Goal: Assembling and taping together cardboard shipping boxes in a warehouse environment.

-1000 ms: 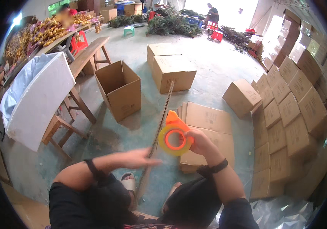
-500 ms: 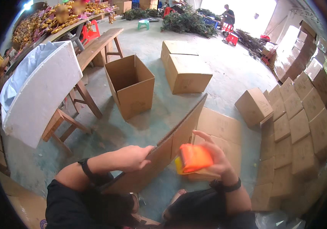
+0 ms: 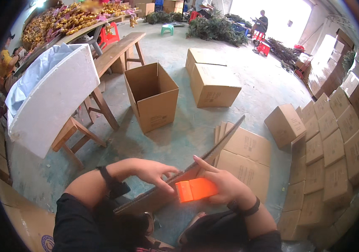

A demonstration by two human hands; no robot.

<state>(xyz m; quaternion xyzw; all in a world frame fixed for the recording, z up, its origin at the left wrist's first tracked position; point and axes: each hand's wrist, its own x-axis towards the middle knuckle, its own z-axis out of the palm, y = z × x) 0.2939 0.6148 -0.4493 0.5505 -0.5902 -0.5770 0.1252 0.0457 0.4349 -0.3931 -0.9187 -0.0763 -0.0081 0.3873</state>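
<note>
Head view, cardboard (image 3: 156, 201) between hands (image 3: 232, 185), open carton (image 3: 156, 111), probably greenery (image 3: 213, 31)

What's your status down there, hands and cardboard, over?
Right hand holding orange tape dispenser. Left hand at upper edge of tilted cardboard sheet. Open box on floor ahead, apart from both hands.

From where I stand, the pale, green-stained floor (image 3: 255, 86) carries nearly everything. An open-topped carton (image 3: 156, 111) stands on it, with two closed cartons (image 3: 217, 90) to its right, one behind the other. Nearer, a stack of flattened cardboard (image 3: 248, 161) lies on the floor, and a wall of stacked cartons (image 3: 326, 159) rises along the right side. Farther back sit a heap of greenery (image 3: 215, 31), a green stool (image 3: 167, 29) and a red stool (image 3: 263, 48). Over left, a long table (image 3: 78, 32) is heaped with gold ornaments (image 3: 57, 27).
</note>
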